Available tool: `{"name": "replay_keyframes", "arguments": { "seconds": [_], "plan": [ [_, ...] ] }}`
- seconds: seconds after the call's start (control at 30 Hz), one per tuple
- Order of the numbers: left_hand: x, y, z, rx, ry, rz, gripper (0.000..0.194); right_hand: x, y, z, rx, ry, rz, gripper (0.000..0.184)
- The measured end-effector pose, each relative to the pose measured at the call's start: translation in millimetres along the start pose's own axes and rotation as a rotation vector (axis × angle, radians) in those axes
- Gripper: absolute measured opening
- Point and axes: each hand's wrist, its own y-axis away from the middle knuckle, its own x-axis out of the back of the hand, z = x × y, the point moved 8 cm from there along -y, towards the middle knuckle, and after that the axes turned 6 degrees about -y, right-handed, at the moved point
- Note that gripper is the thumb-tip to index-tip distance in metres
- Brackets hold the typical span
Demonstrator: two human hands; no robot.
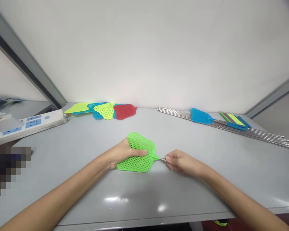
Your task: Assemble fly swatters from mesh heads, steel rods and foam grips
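Note:
My left hand (122,152) grips a bright green fly swatter head (142,160), thumb on top of the mesh and the other fingers hidden beneath it. From the head's narrow neck a thin metal rod (162,159) runs to the right. My right hand (179,162) pinches that rod close to the neck between thumb and fingers; any length past the fingers is hidden by the hand. Both hands are just above the grey table (86,195), near its middle.
Against the back wall lie yellow and blue swatter heads (106,110) with a red one (125,111). At back right are metal rods (257,136), a blue fly swatter (202,116) and several coloured handle tubes (236,119). A power strip (48,118) lies at left.

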Motion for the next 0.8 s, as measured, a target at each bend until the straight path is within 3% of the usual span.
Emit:
{"name": "replay_keyframes", "arguments": {
  "seconds": [0.27, 0.63, 0.8],
  "plan": [
    [-2.0, -1.1, -4.0, 0.075, 0.068, -0.028, 0.029, 1.4, 5.3, -8.7, 0.066, 0.242, 0.12, 0.03],
    [-6.5, 3.6, -7.6, 0.213, 0.186, -0.044, 0.034, -0.5, 6.5, -10.9, 0.086, 0.302, 0.112, 0.03],
    [-5.6, 4.2, -8.3, 0.226, 0.22, -0.043, 0.032, 2.1, 10.7, -16.2, 0.109, 0.365, 0.18, 0.03]
  ]
}}
